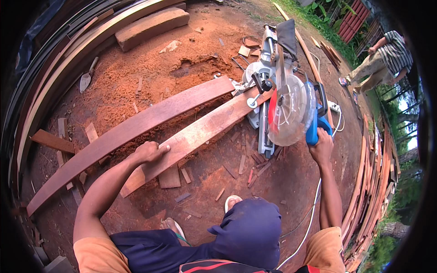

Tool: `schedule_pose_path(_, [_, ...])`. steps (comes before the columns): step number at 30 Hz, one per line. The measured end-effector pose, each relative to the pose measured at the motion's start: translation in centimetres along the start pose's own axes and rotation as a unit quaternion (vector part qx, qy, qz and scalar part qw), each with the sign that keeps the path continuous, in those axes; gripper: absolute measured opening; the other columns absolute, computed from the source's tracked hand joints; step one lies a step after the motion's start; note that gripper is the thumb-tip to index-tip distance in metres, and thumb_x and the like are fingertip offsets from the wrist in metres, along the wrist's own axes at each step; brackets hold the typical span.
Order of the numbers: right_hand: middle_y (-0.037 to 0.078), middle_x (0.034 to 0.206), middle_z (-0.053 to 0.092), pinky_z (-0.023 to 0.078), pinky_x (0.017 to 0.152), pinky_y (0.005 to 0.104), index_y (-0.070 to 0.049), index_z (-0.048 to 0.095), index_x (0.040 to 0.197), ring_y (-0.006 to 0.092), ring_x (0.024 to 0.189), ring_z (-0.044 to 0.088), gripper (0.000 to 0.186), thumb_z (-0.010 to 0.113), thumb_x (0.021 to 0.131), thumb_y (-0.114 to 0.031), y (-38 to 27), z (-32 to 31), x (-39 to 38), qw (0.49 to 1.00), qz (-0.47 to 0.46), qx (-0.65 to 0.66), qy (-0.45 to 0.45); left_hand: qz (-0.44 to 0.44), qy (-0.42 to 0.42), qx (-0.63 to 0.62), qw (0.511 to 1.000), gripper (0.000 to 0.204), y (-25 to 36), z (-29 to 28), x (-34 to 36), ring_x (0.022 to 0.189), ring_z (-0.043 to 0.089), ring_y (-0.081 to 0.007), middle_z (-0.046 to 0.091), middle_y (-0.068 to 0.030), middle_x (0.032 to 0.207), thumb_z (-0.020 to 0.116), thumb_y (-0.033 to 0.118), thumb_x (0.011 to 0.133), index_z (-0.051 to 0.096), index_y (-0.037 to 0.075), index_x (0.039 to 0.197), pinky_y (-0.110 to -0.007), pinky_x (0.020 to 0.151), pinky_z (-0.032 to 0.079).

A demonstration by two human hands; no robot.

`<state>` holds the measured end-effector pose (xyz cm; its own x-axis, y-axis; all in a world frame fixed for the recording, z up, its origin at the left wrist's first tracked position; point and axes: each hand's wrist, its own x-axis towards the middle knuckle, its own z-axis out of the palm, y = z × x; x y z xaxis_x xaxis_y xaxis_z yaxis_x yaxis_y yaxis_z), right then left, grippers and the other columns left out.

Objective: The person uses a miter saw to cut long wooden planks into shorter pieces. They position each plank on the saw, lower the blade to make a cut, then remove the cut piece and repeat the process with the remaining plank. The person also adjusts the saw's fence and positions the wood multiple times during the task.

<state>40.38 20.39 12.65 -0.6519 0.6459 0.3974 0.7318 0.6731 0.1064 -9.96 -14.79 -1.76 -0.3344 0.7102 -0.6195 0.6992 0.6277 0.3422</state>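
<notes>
My left hand (151,152) grips a reddish-brown wooden plank (205,129) near its close end, the thumb on top; the rest of the fingers are partly hidden. The plank's far end lies on the bed of a mitre saw (259,75), under a clamp with a round white foot (252,103). With my right hand (322,144) I hold the saw's blue handle (314,133), fingers wrapped round it. A clear guard (291,113) covers the blade beside the plank. Behind this plank, a longer, darker plank (136,119) reaches toward the saw.
Sawdust (150,82) covers the ground behind the planks, with a trowel (88,75) on it. Offcuts (169,176) lie near my feet. A white cable (314,204) runs along the right. Stacked timber (366,182) lines the right side, and another person (384,59) stands far right.
</notes>
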Motion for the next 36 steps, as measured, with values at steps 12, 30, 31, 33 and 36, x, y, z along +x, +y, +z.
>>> schedule_pose_path(12, [0.013, 0.097, 0.064, 0.046, 0.083, 0.0454, -0.006, 0.064, 0.104, 0.0344, 0.098, 0.064, 0.036, 0.08, 0.072, -0.012, 0.6, 1.1, 1.3, 1.0, -0.006, 0.001, 0.012, 0.005, -0.001, -0.003, 1.0, 0.091, -0.2, 0.1, -0.2, 0.112, 0.069, -0.0478, 0.071, -0.0352, 0.112, 0.041, 0.075, 0.099, 0.075, -0.008, 0.11, -0.055, 0.096, 0.053])
schedule_pose_path(30, [0.012, 0.106, 0.067, 0.05, 0.088, 0.0452, -0.005, 0.066, 0.117, 0.0337, 0.102, 0.065, 0.048, 0.081, 0.072, -0.014, 1.6, 2.2, 2.7, 1.0, 0.007, -0.021, -0.016, 0.007, 0.003, -0.01, 1.0, 0.088, 0.3, -0.2, -0.5, 0.111, 0.069, -0.0487, 0.071, -0.036, 0.11, 0.04, 0.072, 0.1, 0.075, -0.009, 0.105, -0.054, 0.096, 0.053])
schedule_pose_path(31, [0.012, 0.106, 0.067, 0.05, 0.088, 0.0453, -0.005, 0.066, 0.116, 0.0337, 0.102, 0.065, 0.048, 0.081, 0.072, -0.014, 1.6, 2.2, 2.8, 1.0, 0.011, -0.019, -0.019, 0.007, 0.004, -0.01, 1.0, 0.089, 0.3, -0.1, -0.5, 0.111, 0.069, -0.0487, 0.071, -0.0361, 0.111, 0.04, 0.073, 0.1, 0.075, -0.009, 0.106, -0.054, 0.096, 0.053])
schedule_pose_path(33, [0.012, 0.104, 0.067, 0.05, 0.087, 0.0454, -0.006, 0.066, 0.115, 0.0335, 0.101, 0.065, 0.046, 0.081, 0.072, -0.014, 1.5, 2.4, 3.2, 1.0, 0.001, -0.016, -0.003, 0.008, 0.003, -0.008, 1.0, 0.089, 0.1, -0.1, -0.4, 0.111, 0.069, -0.0487, 0.071, -0.0361, 0.111, 0.039, 0.073, 0.1, 0.075, -0.009, 0.106, -0.054, 0.097, 0.053])
schedule_pose_path(36, [0.011, 0.103, 0.067, 0.049, 0.086, 0.0455, -0.007, 0.066, 0.113, 0.0331, 0.1, 0.065, 0.044, 0.081, 0.073, -0.014, 1.5, 2.5, 3.7, 1.0, -0.001, -0.019, 0.002, 0.009, 0.0, -0.004, 1.0, 0.09, 0.0, 0.0, -0.4, 0.112, 0.068, -0.0486, 0.071, -0.0362, 0.111, 0.039, 0.073, 0.101, 0.074, -0.01, 0.107, -0.054, 0.098, 0.052])
